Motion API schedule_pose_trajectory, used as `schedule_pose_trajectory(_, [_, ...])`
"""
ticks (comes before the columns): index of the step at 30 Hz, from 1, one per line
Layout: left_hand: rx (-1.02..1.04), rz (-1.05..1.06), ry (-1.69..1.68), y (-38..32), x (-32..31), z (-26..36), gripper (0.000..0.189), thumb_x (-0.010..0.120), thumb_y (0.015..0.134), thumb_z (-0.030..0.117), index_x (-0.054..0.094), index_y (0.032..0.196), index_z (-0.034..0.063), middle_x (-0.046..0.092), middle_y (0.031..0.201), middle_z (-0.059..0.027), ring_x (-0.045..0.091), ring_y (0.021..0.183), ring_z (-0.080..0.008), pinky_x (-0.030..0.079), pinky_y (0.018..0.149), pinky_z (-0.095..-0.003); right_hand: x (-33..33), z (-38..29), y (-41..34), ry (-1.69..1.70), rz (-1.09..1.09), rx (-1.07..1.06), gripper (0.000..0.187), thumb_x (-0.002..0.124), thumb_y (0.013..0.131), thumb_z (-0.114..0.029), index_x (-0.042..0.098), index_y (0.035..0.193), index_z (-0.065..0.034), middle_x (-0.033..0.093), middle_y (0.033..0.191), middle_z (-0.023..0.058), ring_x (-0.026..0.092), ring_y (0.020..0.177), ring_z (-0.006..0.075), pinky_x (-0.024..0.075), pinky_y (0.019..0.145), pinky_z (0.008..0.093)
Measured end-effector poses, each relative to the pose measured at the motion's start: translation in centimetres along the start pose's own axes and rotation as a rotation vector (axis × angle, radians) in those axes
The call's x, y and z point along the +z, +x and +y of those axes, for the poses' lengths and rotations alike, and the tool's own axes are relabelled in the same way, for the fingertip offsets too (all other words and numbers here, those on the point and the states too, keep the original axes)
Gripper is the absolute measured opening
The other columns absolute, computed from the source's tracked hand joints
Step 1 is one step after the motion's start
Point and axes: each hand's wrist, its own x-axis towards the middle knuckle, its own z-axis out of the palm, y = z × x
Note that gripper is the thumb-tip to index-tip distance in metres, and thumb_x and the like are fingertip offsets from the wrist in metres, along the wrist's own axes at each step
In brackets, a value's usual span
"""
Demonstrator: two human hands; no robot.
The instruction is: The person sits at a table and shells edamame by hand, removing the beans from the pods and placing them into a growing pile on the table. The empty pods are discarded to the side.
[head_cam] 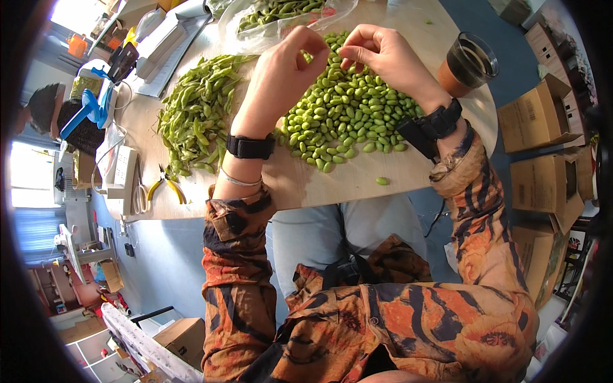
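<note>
My left hand [298, 67] hovers over the far side of a heap of shelled green soybeans [349, 119], its thumb and fingers curled together. Across a small gap, my right hand [376, 50] has its thumb drawn up to its bent fingers. The fingertips are too small and shaded to show whether either hand pinches anything. Left of the beans lies a pile of green soybean pods [198, 110]. Beyond my hands, a clear plastic bag [232, 40] holds more pods [282, 12]. A single bean [381, 181] rests near the table's front edge.
The wooden table [311, 189] also bears a dark glass cup [471, 62], yellow-handled pliers [165, 186], scissors [140, 195], a power strip [125, 174] and a blue stand [91, 107]. Cardboard boxes [531, 117] line the right. Another person [45, 107] is at far left.
</note>
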Motion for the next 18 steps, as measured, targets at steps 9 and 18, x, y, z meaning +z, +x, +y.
schedule_pose_trajectory(9, [-0.049,0.047,-0.105,-0.23,0.04,-0.87,0.019,0.052,0.109,0.02,0.055,0.112,0.002,0.065,0.089,-0.0042,0.058,0.068,-0.0083,0.05,0.063,-0.0248,0.49,0.32,-0.45,-0.373,-0.085,-0.108,0.016,0.073,0.089,-0.005,0.076,0.104,-0.0006,0.075,0.099,0.0102,0.072,0.094,0.0207,0.0569,0.086,0.0333])
schedule_pose_trajectory(18, [-0.077,0.053,-0.088,-0.24,0.03,-0.46,0.021,0.066,0.101,0.021,0.059,0.1,0.0025,0.068,0.079,-0.0108,0.062,0.061,-0.0219,0.05,0.061,-0.0337,0.68,0.39,-0.39,-0.444,-0.099,0.006,0.017,0.077,0.085,-0.01,0.079,0.101,-0.0039,0.07,0.102,0.0122,0.069,0.098,0.0275,0.0554,0.089,0.0389])
